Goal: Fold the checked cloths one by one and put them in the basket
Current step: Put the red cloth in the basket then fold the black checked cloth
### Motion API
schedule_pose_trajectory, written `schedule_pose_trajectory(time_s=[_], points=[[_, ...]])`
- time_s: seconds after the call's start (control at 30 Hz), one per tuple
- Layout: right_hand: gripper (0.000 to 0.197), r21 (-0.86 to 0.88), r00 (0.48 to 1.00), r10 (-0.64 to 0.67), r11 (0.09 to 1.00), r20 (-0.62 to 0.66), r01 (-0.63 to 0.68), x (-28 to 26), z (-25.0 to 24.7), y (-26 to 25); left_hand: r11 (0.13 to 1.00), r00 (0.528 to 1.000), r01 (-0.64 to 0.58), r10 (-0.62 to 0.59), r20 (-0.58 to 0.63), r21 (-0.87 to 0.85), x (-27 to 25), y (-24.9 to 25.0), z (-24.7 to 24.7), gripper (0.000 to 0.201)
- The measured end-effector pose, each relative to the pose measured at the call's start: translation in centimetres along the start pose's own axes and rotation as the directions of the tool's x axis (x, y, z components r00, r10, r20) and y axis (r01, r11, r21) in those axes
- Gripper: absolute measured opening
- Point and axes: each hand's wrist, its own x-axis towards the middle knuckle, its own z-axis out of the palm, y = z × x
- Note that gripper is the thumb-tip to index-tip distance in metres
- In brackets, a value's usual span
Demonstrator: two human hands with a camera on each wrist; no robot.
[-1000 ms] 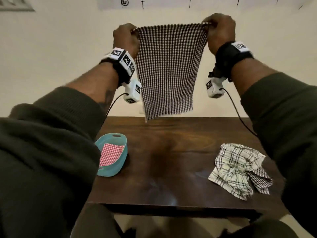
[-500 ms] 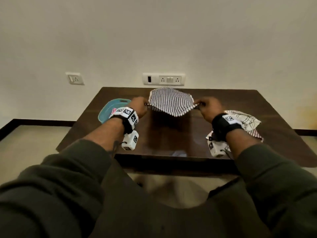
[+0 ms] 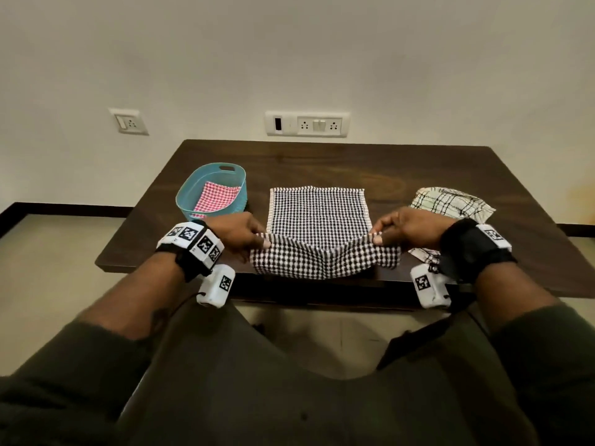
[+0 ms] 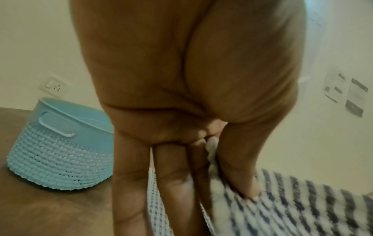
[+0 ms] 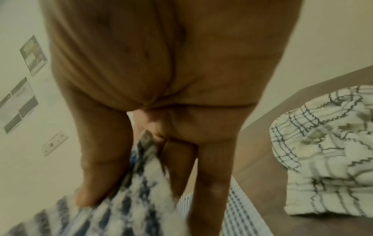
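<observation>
A black-and-white checked cloth (image 3: pixel 317 217) lies spread on the dark wooden table (image 3: pixel 402 170), its near end hanging over the front edge. My left hand (image 3: pixel 244 235) pinches the near left corner, thumb on top, as the left wrist view shows on the cloth (image 4: pixel 292 207). My right hand (image 3: pixel 402 230) pinches the near right corner, seen blurred in the right wrist view over the cloth (image 5: pixel 125 207). A teal basket (image 3: pixel 190 204) at the left holds a folded red checked cloth (image 3: pixel 215 197). A crumpled white plaid cloth (image 3: pixel 450 204) lies at the right.
The basket (image 4: pixel 60 151) stands just left of my left hand. The plaid cloth (image 5: pixel 327 156) sits close to the right of my right hand. A cream wall with power sockets (image 3: pixel 307 124) rises behind the table. Floor shows on both sides.
The cloth came down from being held up in the air and now lies flat on the table. Both hands lowered and drew toward the front edge, still holding its corners.
</observation>
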Motion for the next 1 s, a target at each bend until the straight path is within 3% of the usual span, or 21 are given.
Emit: schedule_pose_trajectory(time_s=[0.1,0.17,0.27,0.4,0.6,0.73,1.0], points=[[0.011,0.072,0.998,-0.028,0.997,-0.062,0.033,1.5,-1.1,-0.8,0.994,0.996,0.01,-0.02,-0.088,-0.106,0.4,0.8,-0.7,0.025],[0.015,0.101,0.987,-0.007,0.995,-0.162,0.024,3.5,-2.3,-0.6,0.999,0.974,0.004,-0.014,-0.225,-0.046,2.2,1.1,-1.2,0.03],[0.015,0.01,0.941,0.039,0.999,-0.335,-0.038,7.1,-3.7,-0.4,0.995,0.913,0.059,-0.019,-0.408,0.085,6.8,0.9,-2.1,0.031],[0.008,-0.095,0.88,0.073,0.987,-0.469,-0.133,13.6,-5.5,0.1,0.979,0.809,0.197,-0.127,-0.574,0.061,14.5,0.4,-3.7,0.024],[0.014,-0.168,0.778,0.123,0.945,-0.616,-0.282,22.4,-7.1,2.4,0.939,0.767,0.341,-0.25,-0.591,0.045,23.4,-2.2,-4.5,0.028],[0.015,-0.174,0.75,0.151,0.925,-0.644,-0.336,25.2,-7.2,4.1,0.924,0.757,0.381,-0.297,-0.582,0.024,26.1,-4.0,-4.0,0.026],[0.015,-0.207,0.724,0.14,0.906,-0.676,-0.369,26.5,-7.2,5.5,0.932,0.721,0.347,-0.335,-0.607,-0.103,27.3,-5.7,-3.7,0.025]])
